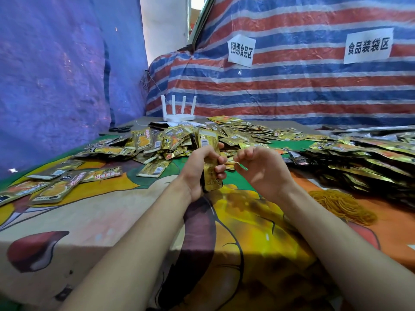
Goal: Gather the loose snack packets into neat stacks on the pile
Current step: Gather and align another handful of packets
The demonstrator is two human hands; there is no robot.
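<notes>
Head view: left hand (200, 168) grips packet stack (209, 142); right hand (263, 170) curled, hold unclear.

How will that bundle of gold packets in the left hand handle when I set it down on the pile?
Likely slippery: the bundle of gold packets is glossy foil, gripped only by the left hand, so layers may slide apart. Probably light and somewhat floppy, as the thin loose packets lie flat. Stood on end, it would likely tip.
</notes>
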